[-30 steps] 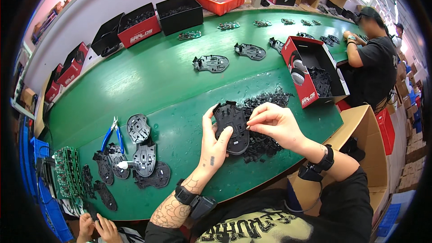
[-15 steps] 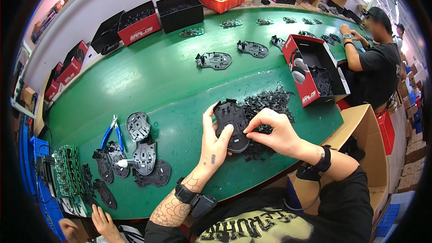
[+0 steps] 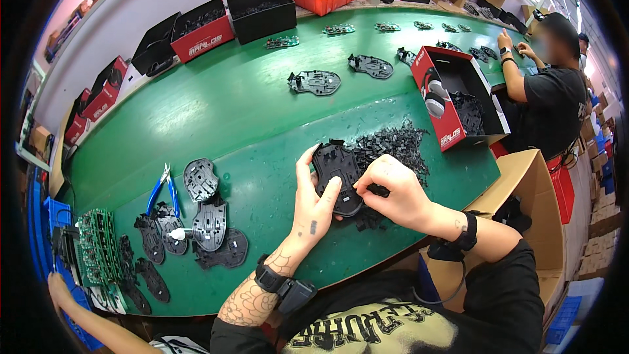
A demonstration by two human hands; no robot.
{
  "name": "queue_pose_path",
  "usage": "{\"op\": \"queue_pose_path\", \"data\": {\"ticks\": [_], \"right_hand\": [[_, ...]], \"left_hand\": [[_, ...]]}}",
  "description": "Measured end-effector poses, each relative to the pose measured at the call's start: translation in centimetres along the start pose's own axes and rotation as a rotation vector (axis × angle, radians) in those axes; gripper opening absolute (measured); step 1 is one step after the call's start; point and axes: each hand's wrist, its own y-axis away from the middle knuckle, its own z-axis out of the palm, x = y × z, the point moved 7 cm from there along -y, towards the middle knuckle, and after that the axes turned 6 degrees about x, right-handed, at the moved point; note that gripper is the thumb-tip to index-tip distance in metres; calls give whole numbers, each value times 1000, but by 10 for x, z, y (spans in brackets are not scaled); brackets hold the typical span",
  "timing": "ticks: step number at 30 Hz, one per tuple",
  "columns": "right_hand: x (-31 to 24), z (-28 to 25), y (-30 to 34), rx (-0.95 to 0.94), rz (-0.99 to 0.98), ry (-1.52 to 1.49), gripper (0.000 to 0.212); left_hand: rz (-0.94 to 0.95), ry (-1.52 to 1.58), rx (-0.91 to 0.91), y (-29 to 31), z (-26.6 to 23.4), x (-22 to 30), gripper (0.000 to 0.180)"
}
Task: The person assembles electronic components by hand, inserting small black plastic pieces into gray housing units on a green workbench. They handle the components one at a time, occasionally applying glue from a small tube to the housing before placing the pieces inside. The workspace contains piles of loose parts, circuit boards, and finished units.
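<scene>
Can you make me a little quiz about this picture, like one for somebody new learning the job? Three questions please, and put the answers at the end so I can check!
1. Look closely: what is the person's left hand holding?
2. True or false: the blue-handled pliers lie to the left of both of the person's hands.
3. Fill in the blank: the small black parts lie in a loose pile on a table top coloured ____.

Key:
1. A black plastic shell; the fingertips of the right hand are at its edge.
2. True.
3. Green.
</scene>
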Motion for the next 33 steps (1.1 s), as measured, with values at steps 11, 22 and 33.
{"op": "queue_pose_path", "data": {"ticks": [11,22,33], "right_hand": [[-2,6,-3,-35,-24,-19,14],[0,8,-8,-29,-72,33,15],[37,9,-6,-53,506,-430,24]], "left_hand": [[31,-11,28,-1,-3,0,65],[-35,-33,23,1,-1,0,65],[52,57,89,-5,-9,-6,63]]}}
